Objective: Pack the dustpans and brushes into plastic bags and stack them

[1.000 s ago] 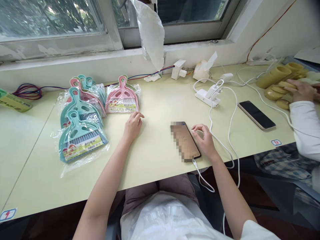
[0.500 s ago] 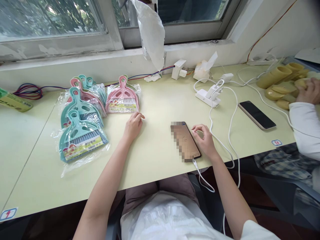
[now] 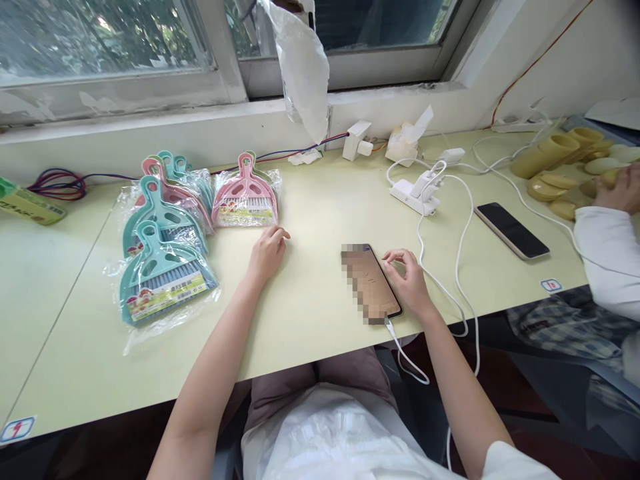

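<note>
My left hand (image 3: 268, 255) rests on the table in a loose curl, with nothing seen in it. Just beyond its fingers lies a pink dustpan-and-brush set (image 3: 245, 193) in a clear bag. To the left, several more bagged sets overlap, the nearest a teal dustpan-and-brush set (image 3: 163, 277) with grey-blue bristles and a printed label. My right hand (image 3: 407, 280) lies beside the right edge of a lit phone (image 3: 377, 287), its fingers bent and a gap between thumb and forefinger. Part of the phone is pixelated, and a white charging cable (image 3: 393, 330) runs from its lower end.
A white power strip (image 3: 414, 195) with cables stands right of centre. Farther right lie a second phone (image 3: 513, 230) and several yellow cylinders (image 3: 543, 157), with another person's hand (image 3: 620, 190) among yellow pieces. A plastic bag (image 3: 305, 67) hangs at the window. A green box (image 3: 30, 200) sits far left.
My hands stay where they were. At the right, the other person's hand has shifted slightly among the yellow pieces. The view has moved very slightly.
</note>
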Tool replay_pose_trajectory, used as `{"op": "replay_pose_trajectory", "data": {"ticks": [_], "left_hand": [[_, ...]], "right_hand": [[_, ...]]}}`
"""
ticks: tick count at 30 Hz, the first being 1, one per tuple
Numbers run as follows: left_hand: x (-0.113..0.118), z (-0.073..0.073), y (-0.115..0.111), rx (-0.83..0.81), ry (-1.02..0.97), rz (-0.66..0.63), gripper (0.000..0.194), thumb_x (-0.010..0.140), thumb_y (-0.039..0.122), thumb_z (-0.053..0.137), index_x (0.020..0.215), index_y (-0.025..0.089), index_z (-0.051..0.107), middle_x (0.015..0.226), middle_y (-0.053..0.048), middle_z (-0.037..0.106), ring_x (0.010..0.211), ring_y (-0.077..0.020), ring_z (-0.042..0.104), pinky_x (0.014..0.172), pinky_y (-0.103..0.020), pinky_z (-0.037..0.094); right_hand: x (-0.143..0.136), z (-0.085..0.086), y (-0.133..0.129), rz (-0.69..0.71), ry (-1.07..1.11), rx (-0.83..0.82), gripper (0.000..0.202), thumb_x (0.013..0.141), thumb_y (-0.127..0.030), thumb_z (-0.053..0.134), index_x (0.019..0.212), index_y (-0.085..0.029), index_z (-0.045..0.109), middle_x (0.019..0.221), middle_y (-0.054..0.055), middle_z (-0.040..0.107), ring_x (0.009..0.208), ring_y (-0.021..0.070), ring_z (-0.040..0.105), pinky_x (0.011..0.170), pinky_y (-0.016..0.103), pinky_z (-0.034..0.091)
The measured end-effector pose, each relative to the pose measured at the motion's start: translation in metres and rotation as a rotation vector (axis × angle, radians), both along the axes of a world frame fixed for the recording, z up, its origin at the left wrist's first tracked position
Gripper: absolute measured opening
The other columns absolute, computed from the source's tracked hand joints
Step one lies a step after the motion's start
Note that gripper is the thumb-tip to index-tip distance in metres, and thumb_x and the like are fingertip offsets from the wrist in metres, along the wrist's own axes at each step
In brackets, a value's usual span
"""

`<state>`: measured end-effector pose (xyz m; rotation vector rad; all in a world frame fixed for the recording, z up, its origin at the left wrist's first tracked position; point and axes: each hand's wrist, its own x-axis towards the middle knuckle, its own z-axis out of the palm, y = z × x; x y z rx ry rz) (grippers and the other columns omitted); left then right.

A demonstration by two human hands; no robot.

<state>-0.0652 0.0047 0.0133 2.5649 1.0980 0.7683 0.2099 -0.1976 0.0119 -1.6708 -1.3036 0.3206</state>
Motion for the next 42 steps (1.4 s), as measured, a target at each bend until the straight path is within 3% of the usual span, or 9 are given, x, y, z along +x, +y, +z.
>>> {"op": "replay_pose_trajectory", "data": {"ticks": [42], "left_hand": [[-0.0013,-0.0019,0.0000,0.004,0.034,-0.029,0.023,0.087,0.012,0.040,0.091,0.023,0.060,0.097,-0.005,0.059,0.097,-0.0204,0.057,0.085,-0.032,0.045]], "right_hand": [[0.0002,-0.0020,0.0012,-0.001,0.006,-0.004,0.008,0.086,-0.033,0.053,0.086,-0.025,0.051,0.096,0.004,0.062,0.097,0.0224,0.056,0.093,0.045,0.043]]}}
